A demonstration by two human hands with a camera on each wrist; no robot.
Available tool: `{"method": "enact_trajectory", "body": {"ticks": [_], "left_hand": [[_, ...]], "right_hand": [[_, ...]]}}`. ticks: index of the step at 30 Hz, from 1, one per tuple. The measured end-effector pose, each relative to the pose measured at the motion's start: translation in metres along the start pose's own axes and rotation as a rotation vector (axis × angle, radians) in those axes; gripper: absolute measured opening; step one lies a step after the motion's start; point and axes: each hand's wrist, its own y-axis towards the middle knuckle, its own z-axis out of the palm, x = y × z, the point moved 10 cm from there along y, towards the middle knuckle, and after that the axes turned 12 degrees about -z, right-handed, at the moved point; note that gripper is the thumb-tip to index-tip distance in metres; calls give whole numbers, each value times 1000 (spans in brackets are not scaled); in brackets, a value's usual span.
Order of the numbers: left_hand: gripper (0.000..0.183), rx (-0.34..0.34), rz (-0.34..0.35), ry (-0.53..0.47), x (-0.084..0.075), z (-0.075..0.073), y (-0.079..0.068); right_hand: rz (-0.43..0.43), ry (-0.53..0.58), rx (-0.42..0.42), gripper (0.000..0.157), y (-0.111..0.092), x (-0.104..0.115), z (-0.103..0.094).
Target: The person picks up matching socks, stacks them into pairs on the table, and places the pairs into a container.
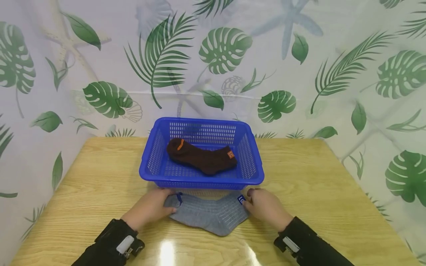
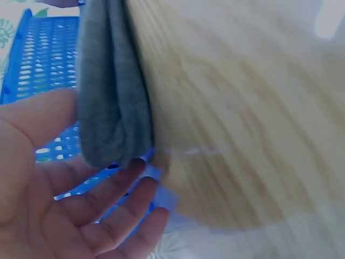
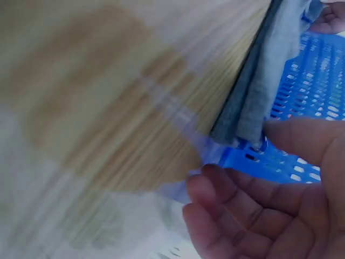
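Observation:
A pair of grey socks (image 1: 208, 212) lies flat and layered on the table, just in front of the blue basket. My left hand (image 1: 151, 207) grips the toe end, near a dark blue stripe. In the left wrist view the thumb (image 2: 51, 113) lies along one side of the grey socks (image 2: 113, 91), and the other fingers spread beyond the toe. At the cuff end, my right hand (image 1: 266, 207) pinches the corner by a blue label (image 1: 241, 200). Its thumb (image 3: 296, 137) meets the cuff in the right wrist view, with the remaining fingers loosely bent below.
The blue plastic basket (image 1: 203, 183) with slotted walls stands behind the grey socks. Inside it lie dark brown socks (image 1: 203, 157) with orange marks. The wooden table (image 1: 309, 177) ends at a leaf-patterned cloth (image 1: 213, 81) behind and at the sides.

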Motion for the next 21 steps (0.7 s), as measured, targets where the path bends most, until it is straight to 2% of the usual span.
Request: {"method": "enact_trajectory", "body": {"ticks": [4, 7, 10, 14, 17, 21], "left_hand": [[42, -27, 9, -14, 0, 5, 7], [32, -24, -21, -3, 0, 8, 7], [23, -20, -45, 29, 1, 9, 3], [22, -13, -31, 79, -2, 3, -2], [22, 33, 31, 79, -7, -5, -5], [23, 127, 174, 12, -20, -25, -12]], "right_hand": [[10, 59, 21, 29, 8, -5, 12], [12, 117, 40, 33, 9, -6, 17], [1, 176, 39, 32, 6, -5, 18], [5, 273, 34, 28, 1, -5, 10], [-4, 328, 18, 27, -2, -1, -3], [-80, 326, 20, 29, -6, 13, -25]]}}
